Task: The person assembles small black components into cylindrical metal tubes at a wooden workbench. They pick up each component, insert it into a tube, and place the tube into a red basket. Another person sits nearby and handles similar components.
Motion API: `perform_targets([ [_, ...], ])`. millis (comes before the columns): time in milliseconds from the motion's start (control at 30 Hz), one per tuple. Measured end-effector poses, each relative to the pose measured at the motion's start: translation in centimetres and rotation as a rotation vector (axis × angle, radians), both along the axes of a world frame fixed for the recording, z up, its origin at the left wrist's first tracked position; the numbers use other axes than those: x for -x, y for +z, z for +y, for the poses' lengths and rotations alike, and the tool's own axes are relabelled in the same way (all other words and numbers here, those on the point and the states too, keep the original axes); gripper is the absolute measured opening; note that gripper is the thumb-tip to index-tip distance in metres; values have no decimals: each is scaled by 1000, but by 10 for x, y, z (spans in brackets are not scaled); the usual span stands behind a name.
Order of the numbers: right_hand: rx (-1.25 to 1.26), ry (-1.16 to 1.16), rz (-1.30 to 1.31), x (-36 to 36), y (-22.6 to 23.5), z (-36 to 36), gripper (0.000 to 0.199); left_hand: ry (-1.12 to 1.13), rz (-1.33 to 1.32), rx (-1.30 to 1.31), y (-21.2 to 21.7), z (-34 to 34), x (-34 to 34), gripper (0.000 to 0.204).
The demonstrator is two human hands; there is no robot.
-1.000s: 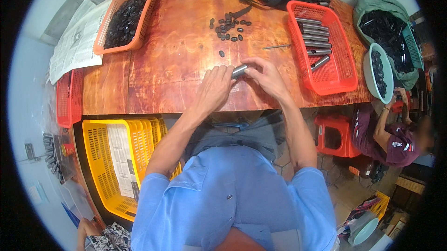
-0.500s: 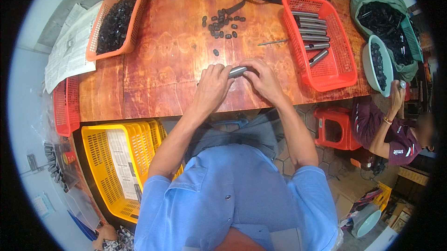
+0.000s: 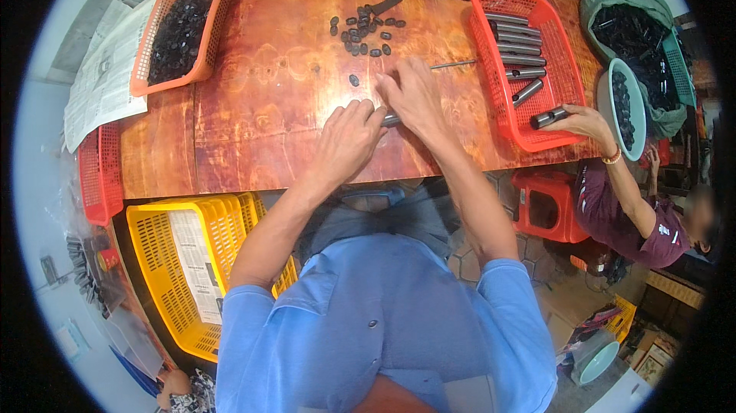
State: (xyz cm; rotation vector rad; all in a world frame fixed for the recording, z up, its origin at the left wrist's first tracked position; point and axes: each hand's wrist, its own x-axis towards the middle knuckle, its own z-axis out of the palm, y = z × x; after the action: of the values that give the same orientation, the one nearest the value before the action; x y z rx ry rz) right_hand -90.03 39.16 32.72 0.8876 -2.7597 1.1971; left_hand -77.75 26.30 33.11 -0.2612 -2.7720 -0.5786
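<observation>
2 hands (image 3: 383,118) grip grey metal tube (image 3: 392,119) nr white printed sheet (image 3: 103,75).

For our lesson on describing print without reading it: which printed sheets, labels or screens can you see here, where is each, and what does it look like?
Printed paper sheets: past the table's far left corner, white with dark print, overlapping.
Printed sheet: inside the yellow crate at the person's left, long, white, grey print.
No screens or signs visible.

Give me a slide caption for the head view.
Both hands grip a short grey metal tube over a wooden table.
</observation>
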Motion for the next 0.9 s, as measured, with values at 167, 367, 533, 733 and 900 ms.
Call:
perform_targets([
  [167,-104,-87,130,3,-18,-18,24,-7,-20,-41,-4,-3,-1,31],
  [367,-190,-107,143,0,-16,-18,25,13,16,-163,-14,-6,0,33],
  [533,-194,-133,124,0,-15,-19,23,0,-8,-168,-13,-10,3,32],
  [733,-184,-129,106,-1,-11,-20,19,17,-83,-200,-13,-10,6,32],
  [900,-136,-129,132,-5,-14,-18,16,-8,-132,-193,-13,-12,5,32],
])
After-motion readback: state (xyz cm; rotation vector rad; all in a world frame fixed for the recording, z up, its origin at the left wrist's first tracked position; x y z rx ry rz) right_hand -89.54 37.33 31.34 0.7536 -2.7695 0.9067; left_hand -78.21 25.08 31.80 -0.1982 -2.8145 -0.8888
